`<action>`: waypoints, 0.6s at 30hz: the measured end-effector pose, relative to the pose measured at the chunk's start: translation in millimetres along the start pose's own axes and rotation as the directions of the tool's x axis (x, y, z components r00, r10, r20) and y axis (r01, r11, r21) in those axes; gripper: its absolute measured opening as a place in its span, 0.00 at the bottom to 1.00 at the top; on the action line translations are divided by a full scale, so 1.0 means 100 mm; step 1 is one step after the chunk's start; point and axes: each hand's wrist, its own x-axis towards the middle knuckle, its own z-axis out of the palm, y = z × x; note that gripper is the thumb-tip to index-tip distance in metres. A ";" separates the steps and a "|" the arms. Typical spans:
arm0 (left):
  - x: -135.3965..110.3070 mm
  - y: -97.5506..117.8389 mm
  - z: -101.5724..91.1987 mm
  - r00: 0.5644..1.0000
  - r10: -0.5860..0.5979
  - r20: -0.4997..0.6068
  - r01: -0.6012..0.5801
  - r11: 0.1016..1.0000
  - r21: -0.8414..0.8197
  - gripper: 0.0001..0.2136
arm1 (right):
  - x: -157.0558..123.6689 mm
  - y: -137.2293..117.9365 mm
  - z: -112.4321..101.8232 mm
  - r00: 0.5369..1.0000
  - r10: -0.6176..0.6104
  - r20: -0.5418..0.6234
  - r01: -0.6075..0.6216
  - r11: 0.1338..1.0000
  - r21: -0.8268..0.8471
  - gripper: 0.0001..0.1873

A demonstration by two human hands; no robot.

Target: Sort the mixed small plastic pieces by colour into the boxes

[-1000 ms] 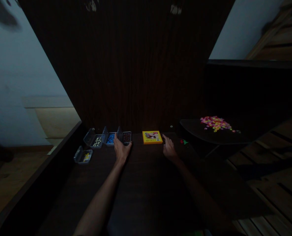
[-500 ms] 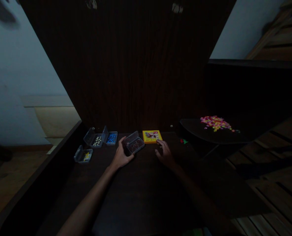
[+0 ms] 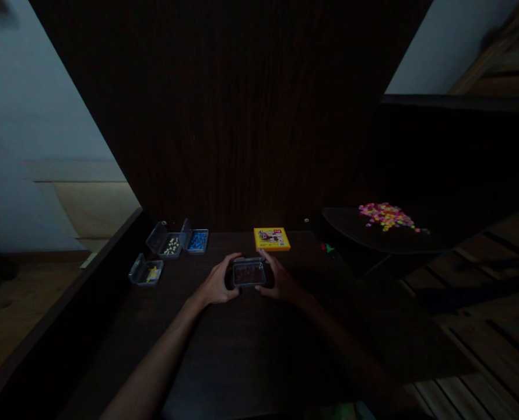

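Note:
Between my two hands is a small clear plastic box (image 3: 249, 284) with dark brown pieces in it; how its lid stands is hard to make out in the dim light. My left hand (image 3: 219, 283) grips its left side, fingers behind and thumb at the front. On the right side, my right hand (image 3: 278, 280) curls round it in the same way. Just beyond the box lies a flat yellow packet (image 3: 272, 239) with printed pictures, touched by neither palm.
To the left stand open clear boxes: one with blue pieces (image 3: 197, 240), one with cream pieces (image 3: 171, 245), one with yellow pieces (image 3: 151, 273). Small red and green pieces (image 3: 328, 248) lie right of the packet. A colourful heap (image 3: 386, 216) sits on a curved shelf (image 3: 347, 230).
My right hand has left the yellow packet and come round the right side of the clear box. The box has turned level and moved slightly right and nearer to me.

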 end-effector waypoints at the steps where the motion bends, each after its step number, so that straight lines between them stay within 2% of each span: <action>1: 0.00 0.00 0.00 1.000 0.007 -0.001 -0.007 1.000 0.007 0.37 | 0.00 -0.01 0.00 1.000 -0.006 0.008 0.006 1.000 0.008 0.54; 10: -0.07 -0.04 -0.01 0.997 0.069 -0.038 -0.061 0.981 0.186 0.33 | 0.00 -0.06 -0.04 0.999 -0.044 0.025 0.047 0.995 -0.089 0.35; 18: -0.10 -0.12 0.03 0.975 0.223 0.023 -0.220 0.931 0.293 0.24 | -0.04 0.02 0.00 0.977 -0.198 0.073 0.211 0.936 -0.281 0.24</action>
